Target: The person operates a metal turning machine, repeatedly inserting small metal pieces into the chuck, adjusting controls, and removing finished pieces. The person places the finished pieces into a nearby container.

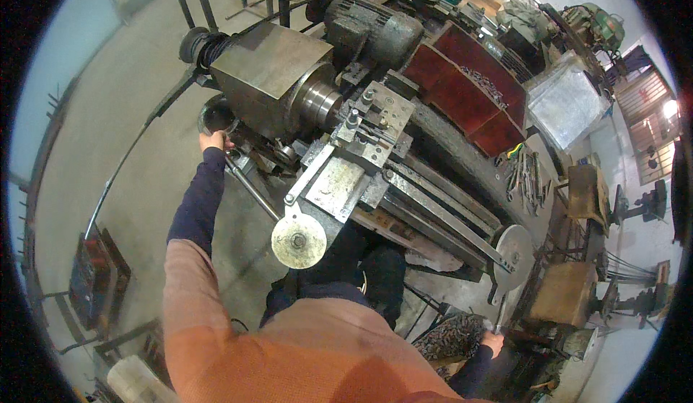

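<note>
A small metal lathe stands in front of me, its grey headstock (267, 71) on the left and a tool post (375, 125) on the carriage in the middle. My left hand (216, 141) is closed at the upper end of a long steel handle (251, 186), which runs down to a round metal disc (299, 241) on the cross slide. On the right, my right hand (493, 341) is wrapped around a thin metal handle (502, 313) attached to a second round disc (514, 257) at the bed's end. A bright metal chuck (319, 103) faces the tool post.
Behind the bed sits a dark red divided tray (469, 85) with small metal parts. An electric motor (372, 33) is beyond the headstock. Wrenches (527, 179) lie right of the tray. A heap of metal shavings (455, 341) lies near my right hand. Other machines line the right wall.
</note>
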### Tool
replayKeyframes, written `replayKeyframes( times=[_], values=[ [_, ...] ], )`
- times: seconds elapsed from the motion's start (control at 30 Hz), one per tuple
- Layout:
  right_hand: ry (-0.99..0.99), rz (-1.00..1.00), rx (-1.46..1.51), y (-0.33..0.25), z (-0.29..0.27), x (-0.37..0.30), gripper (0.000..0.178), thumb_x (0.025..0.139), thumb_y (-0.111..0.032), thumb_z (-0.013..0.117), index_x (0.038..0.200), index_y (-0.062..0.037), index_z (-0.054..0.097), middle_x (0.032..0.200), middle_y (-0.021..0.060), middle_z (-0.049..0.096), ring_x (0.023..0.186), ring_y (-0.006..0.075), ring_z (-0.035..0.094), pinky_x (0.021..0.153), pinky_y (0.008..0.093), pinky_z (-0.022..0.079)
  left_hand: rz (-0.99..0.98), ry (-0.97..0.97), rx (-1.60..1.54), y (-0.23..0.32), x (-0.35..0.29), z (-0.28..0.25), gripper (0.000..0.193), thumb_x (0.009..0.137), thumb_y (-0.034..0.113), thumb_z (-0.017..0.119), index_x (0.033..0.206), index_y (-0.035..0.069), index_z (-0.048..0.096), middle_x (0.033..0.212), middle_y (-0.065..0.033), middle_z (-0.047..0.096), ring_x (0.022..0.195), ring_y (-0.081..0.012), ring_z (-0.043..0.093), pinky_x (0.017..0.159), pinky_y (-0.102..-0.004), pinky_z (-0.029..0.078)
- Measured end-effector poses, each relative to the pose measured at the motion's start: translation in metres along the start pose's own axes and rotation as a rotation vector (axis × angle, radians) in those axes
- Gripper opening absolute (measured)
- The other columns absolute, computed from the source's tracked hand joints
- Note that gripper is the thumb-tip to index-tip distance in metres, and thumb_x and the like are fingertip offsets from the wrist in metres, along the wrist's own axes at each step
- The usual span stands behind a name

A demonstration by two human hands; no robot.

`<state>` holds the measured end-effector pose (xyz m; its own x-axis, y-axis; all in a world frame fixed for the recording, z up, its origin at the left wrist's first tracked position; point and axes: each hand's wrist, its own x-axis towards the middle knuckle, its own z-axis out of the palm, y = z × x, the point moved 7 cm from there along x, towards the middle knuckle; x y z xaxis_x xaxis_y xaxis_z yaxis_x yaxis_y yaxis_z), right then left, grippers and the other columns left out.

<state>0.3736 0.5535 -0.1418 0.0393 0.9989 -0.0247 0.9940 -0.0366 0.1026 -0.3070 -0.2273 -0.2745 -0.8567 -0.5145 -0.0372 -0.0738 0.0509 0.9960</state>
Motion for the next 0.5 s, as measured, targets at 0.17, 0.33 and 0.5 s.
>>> replayKeyframes(
  times=[0.17,0.33,0.5],
  values=[
    [0.004,-0.029,0.035,0.005,0.01,0.01,0.042,0.068,-0.035,0.061,0.094,-0.0017,0.062,0.098,0.0204,0.062,0.092,0.0375,0.058,0.08,0.0446,0.045,0.064,0.002,0.005,-0.001,0.005,-0.002,0.035,0.069,-0.002,0.052,0.095,-0.013,0.031,0.056,-0.0178,0.053,0.041,-0.0255,0.056,0.036,-0.0352,0.047],
    [-0.046,-0.065,-0.09,0.001,0.009,0.081,0.046,0.066,-0.04,0.062,0.093,-0.0031,0.063,0.1,0.0163,0.062,0.093,0.0324,0.059,0.08,0.0426,0.046,0.047,-0.022,0.043,0.019,-0.007,-0.007,0.028,0.068,-0.003,0.051,0.088,-0.013,0.034,0.054,-0.0166,0.053,0.04,-0.0241,0.056,0.035,-0.0348,0.047],
    [0.155,-0.17,-0.297,-0.034,-0.024,0.14,0.04,0.072,-0.039,0.06,0.101,-0.012,0.059,0.099,0.0088,0.063,0.092,0.0301,0.059,0.079,0.0463,0.043,-0.185,0.027,0.106,0.036,-0.029,-0.004,0.033,0.067,-0.004,0.052,0.093,-0.011,0.033,0.056,-0.0154,0.052,0.04,-0.023,0.054,0.036,-0.0355,0.048]
  ],
)
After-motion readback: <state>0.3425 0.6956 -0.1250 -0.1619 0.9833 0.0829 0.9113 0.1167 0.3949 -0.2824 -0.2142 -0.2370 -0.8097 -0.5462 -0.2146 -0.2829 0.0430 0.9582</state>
